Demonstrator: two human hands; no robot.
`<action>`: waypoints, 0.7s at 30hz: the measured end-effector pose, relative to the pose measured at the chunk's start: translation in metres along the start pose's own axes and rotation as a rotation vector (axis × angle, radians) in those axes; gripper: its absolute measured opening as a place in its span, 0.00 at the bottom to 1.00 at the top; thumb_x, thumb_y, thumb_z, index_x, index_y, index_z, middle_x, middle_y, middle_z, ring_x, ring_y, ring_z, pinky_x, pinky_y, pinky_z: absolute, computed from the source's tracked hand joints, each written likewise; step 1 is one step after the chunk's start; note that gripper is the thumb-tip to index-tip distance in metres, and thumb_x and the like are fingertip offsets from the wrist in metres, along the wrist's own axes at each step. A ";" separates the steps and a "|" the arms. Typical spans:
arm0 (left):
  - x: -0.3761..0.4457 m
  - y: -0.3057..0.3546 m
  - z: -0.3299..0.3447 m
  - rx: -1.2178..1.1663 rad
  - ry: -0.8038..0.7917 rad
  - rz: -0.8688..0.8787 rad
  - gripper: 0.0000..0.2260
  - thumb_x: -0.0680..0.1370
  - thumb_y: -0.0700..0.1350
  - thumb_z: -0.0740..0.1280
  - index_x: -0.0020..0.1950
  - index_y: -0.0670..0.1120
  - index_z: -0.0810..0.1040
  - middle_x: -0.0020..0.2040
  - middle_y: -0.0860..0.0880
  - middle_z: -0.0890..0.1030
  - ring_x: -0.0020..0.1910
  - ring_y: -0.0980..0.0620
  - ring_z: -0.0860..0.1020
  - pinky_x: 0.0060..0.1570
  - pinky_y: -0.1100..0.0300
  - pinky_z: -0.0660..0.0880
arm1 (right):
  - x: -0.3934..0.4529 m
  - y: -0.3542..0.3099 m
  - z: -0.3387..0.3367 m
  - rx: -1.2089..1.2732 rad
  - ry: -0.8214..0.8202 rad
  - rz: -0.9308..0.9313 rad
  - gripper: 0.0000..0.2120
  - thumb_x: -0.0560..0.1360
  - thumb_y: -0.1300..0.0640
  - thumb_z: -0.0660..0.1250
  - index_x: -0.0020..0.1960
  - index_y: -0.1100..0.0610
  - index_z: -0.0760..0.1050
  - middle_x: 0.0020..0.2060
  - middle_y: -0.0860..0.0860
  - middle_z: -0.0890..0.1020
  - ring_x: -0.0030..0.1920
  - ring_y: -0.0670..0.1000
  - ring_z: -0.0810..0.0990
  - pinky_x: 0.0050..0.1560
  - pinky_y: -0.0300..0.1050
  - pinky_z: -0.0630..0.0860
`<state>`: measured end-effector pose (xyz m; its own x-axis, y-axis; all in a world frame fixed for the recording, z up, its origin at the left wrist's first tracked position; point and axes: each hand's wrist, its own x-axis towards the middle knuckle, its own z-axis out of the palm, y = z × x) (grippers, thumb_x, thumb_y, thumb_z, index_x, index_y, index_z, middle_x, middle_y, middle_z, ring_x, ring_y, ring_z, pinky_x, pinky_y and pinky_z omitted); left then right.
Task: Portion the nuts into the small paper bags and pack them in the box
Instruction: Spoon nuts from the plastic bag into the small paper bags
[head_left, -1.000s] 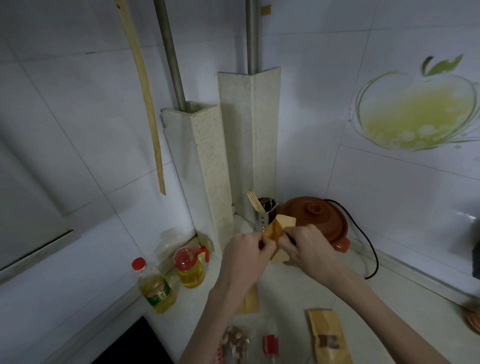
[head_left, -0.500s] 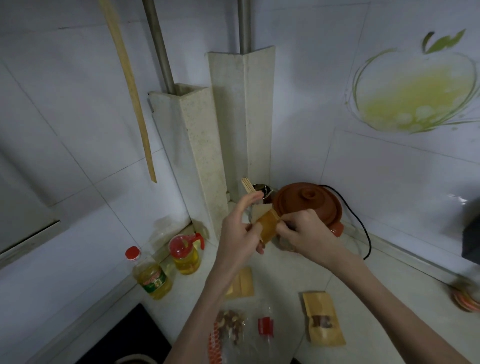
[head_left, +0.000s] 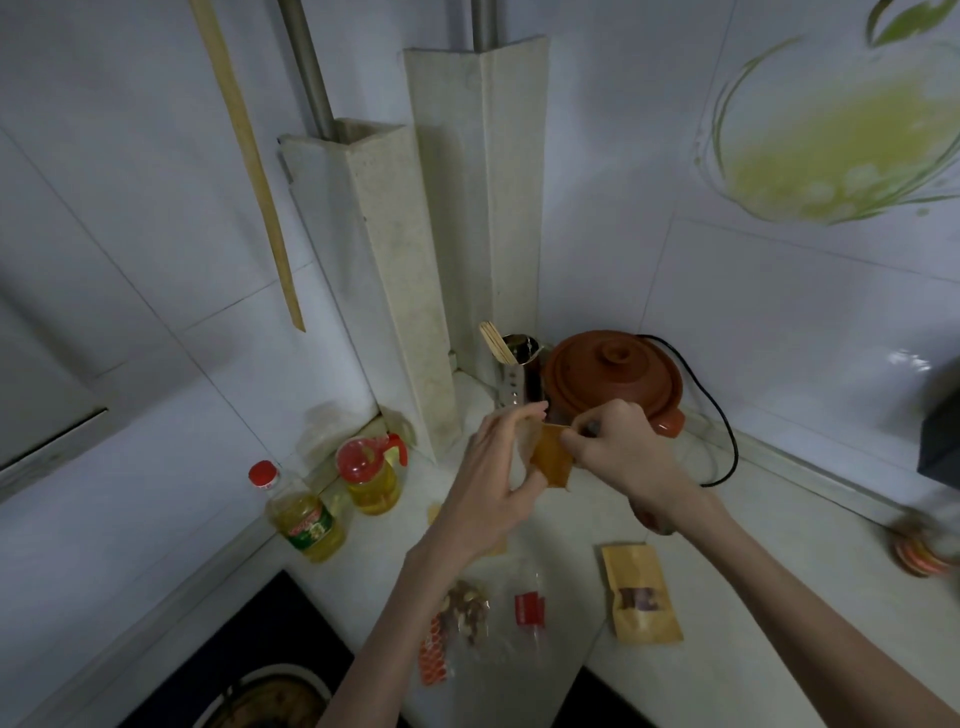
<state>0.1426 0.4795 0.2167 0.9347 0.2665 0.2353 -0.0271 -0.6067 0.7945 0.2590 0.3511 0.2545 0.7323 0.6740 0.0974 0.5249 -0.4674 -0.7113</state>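
**Opening a small paper bag above the bench**

On the bench (head_left: 727, 623), near its front edge, lie the clear bag of nuts (head_left: 470, 610) and one filled paper bag (head_left: 641, 603). Above the back corner, the left hand (head_left: 493, 483) and right hand (head_left: 618, 457) each pinch an edge of an empty paper bag (head_left: 551, 460). Step in hand, apparently: spreading its mouth. Filling comes next, needing the mouth held wide. No box is visible.
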 end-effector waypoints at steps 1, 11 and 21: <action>-0.003 -0.001 0.004 -0.036 -0.009 0.004 0.27 0.74 0.48 0.65 0.72 0.60 0.61 0.66 0.62 0.66 0.69 0.65 0.64 0.66 0.67 0.62 | 0.000 0.001 0.002 0.006 0.001 -0.002 0.16 0.69 0.63 0.64 0.26 0.69 0.65 0.22 0.54 0.62 0.25 0.47 0.57 0.23 0.37 0.56; -0.009 -0.011 0.038 -0.033 0.253 -0.076 0.33 0.67 0.50 0.71 0.70 0.52 0.62 0.60 0.52 0.72 0.59 0.53 0.73 0.58 0.53 0.75 | -0.005 0.007 0.021 0.036 -0.031 0.009 0.17 0.71 0.59 0.63 0.25 0.60 0.64 0.21 0.51 0.64 0.23 0.47 0.62 0.25 0.40 0.59; -0.033 -0.073 0.065 -0.239 0.294 -0.415 0.16 0.70 0.42 0.72 0.51 0.59 0.73 0.43 0.59 0.81 0.43 0.62 0.80 0.41 0.74 0.73 | -0.026 0.066 0.047 -0.007 -0.220 0.109 0.15 0.81 0.58 0.54 0.39 0.56 0.73 0.31 0.44 0.73 0.33 0.40 0.71 0.33 0.29 0.66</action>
<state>0.1370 0.4662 0.1148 0.7469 0.6649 -0.0051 0.2103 -0.2289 0.9505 0.2539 0.3292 0.1729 0.6727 0.7276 -0.1343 0.4518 -0.5477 -0.7042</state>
